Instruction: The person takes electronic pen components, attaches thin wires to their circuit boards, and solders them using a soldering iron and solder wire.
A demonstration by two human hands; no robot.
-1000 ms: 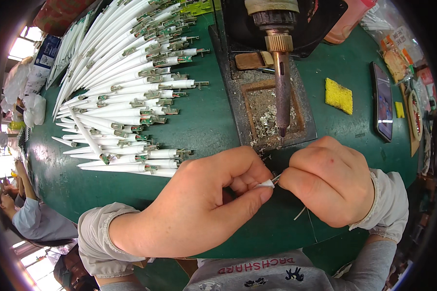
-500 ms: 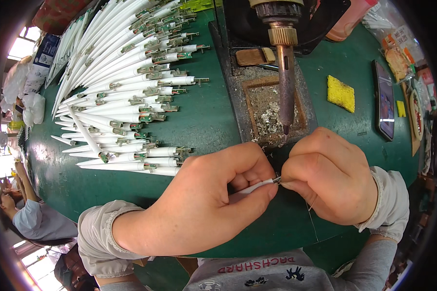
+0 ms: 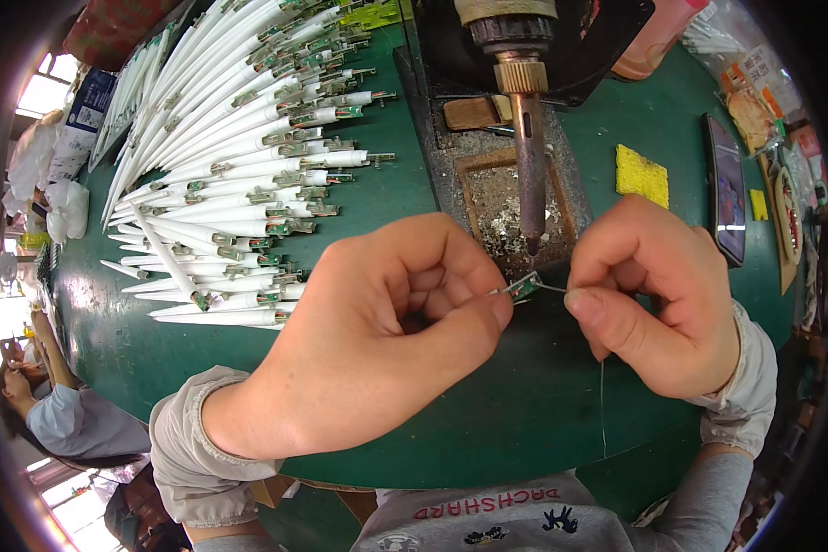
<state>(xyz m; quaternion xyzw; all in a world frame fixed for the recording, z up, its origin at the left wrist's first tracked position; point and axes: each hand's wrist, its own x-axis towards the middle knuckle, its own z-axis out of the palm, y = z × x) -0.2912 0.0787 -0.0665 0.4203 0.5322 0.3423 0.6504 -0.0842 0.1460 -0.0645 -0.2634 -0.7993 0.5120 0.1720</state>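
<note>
My left hand [image 3: 386, 336] is closed in a pinch on a slim white stick, mostly hidden by the fingers. From the fingertips its small green circuit board [image 3: 524, 287] with metal parts sticks out, just below the soldering iron [image 3: 530, 166], which points downward. Between thumb and forefinger of my right hand [image 3: 662, 304] is a thin solder wire [image 3: 554, 289]. One end reaches the board and the other hangs below the hand. Many similar white sticks [image 3: 230, 190] with green boards at their tips lie fanned out on the left.
Below the iron lies a dark base with a solder-littered tray [image 3: 474, 198]. A yellow sponge [image 3: 642, 175] and a phone [image 3: 727, 193] are on the green table [image 3: 414, 442] at right. Plastic bags [image 3: 754, 87] sit at the far right. Another person [image 3: 78, 414] is at far left.
Both hands have moved up toward the iron's tip and drawn slightly apart. The green board and the wire's end now show between them.
</note>
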